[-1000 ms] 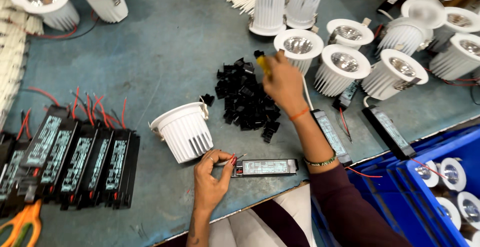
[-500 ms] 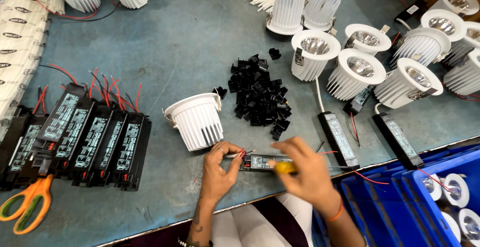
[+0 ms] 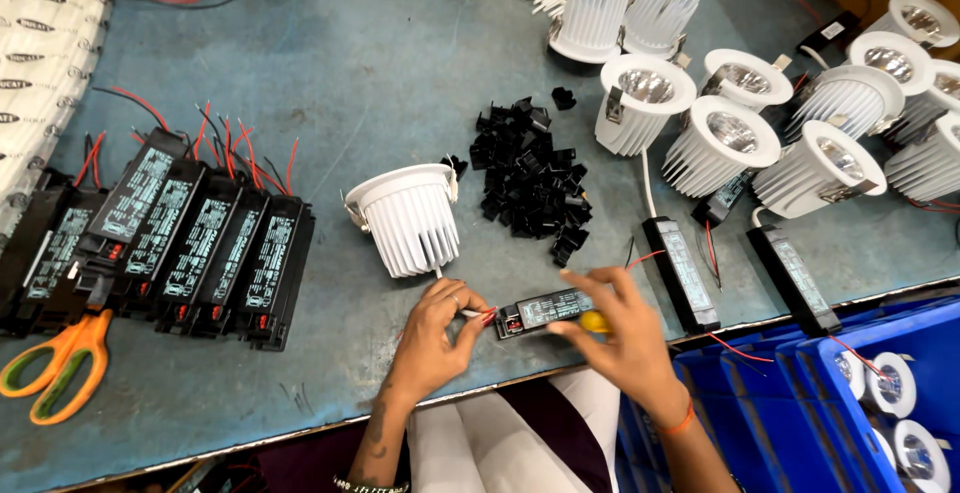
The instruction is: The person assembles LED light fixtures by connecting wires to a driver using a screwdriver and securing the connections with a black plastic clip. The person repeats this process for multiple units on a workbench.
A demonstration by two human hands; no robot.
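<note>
While both hands work at the near edge of the desk (image 3: 400, 73), the blue bins (image 3: 850, 393) at the lower right hold white round lamp fittings (image 3: 885, 385), each with a shiny reflector in the middle; red wires trail over the rim of the nearest bin.

Between the hands lies a small black driver box (image 3: 545, 311), long and narrow, with a pale printed label on its top face and a red terminal at its left end. It sits just off the desk edge, tilted slightly, right end higher. The left hand (image 3: 432, 331) is pinched shut on the thin wires at the box's left end, fingertips pressed together against the red terminal. The right hand (image 3: 625, 338) is closed around a yellow-handled tool (image 3: 592, 322), held against the right part of the box; its tip is hidden by the fingers.

Just beyond the left hand stands a white finned lamp housing (image 3: 408, 218), face down. A heap of small black plastic clips (image 3: 530, 178) lies to its right. At the left, a row of black driver boxes (image 3: 190, 243) with red and black wires lies side by side, with orange scissors (image 3: 60, 363) near them.
</note>
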